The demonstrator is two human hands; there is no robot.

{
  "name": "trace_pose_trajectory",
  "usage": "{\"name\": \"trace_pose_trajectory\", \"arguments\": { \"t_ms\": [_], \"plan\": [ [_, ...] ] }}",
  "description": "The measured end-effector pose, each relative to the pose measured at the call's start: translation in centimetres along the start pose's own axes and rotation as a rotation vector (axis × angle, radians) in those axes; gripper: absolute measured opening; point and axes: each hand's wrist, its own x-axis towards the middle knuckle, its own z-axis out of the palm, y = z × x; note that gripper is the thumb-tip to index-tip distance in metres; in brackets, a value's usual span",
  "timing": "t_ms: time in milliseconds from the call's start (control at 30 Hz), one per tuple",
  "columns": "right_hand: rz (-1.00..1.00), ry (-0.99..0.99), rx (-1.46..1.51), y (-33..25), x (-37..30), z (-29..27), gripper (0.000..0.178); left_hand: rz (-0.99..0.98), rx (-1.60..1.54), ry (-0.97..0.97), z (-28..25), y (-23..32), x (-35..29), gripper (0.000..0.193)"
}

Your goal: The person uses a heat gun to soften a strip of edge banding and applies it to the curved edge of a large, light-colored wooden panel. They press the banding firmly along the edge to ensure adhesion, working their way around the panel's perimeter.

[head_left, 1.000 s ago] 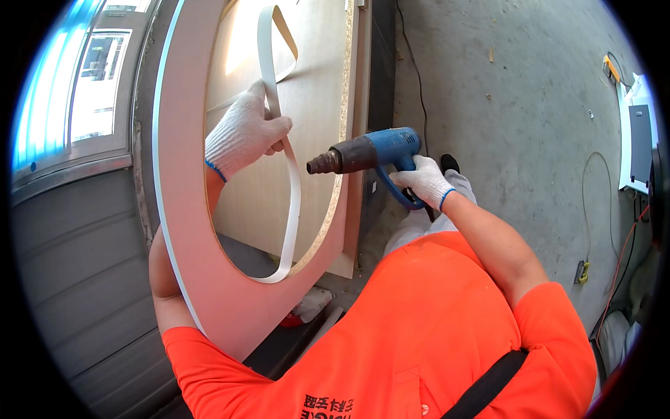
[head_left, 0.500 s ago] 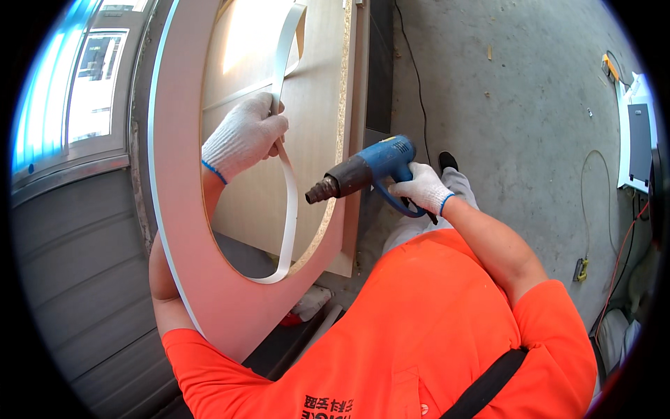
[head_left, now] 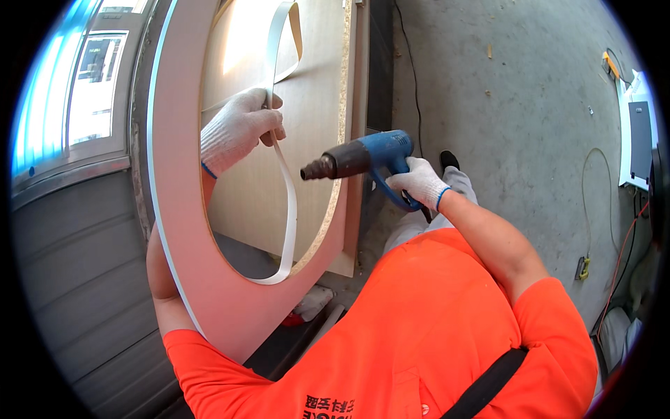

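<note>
Head view: left hand [head_left: 241,129], in a white knit glove, is closed around a white edge-banding strip [head_left: 287,209], fingers wrapped on it at about the upper third. The strip loops down from the hand and follows the inner curve of the big oval cutout in a pale pink panel [head_left: 174,230] standing upright; its lower end lies seated against the bottom of the cutout, and the free end curls up past the hand toward the top. Right hand [head_left: 419,183], also gloved, is clenched on the grip of a blue heat gun [head_left: 363,155], nozzle aimed left at the strip and the raw chipboard edge on the right side of the cutout, near but not touching. Reads as the heat-and-press step of edging the cutout, bottom done, right side still bare. Next move likely calls for keeping the strip taut and aligned on the edge while heating just ahead of the contact point. Grey concrete floor [head_left: 502,84] and cables lie off to the right.
</note>
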Motion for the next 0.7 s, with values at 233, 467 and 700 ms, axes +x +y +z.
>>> {"name": "trace_pose_trajectory", "arguments": {
  "t_ms": [233, 467, 700],
  "plan": [
    [-0.001, -0.060, -0.181, 0.6, -1.6, 1.0, 0.039, -0.009, 0.030, 0.020, -0.2, -0.1, 0.0, 0.049],
    [-0.092, -0.104, -0.368, 2.7, -1.7, 1.1, 0.045, 0.008, 0.020, 0.012, -0.3, -0.7, 0.2, 0.048],
    [0.062, -0.024, -0.066, 0.4, -1.3, 1.2, 0.039, -0.013, 0.032, 0.000, -0.5, -0.6, 0.3, 0.046]
  ]
}}
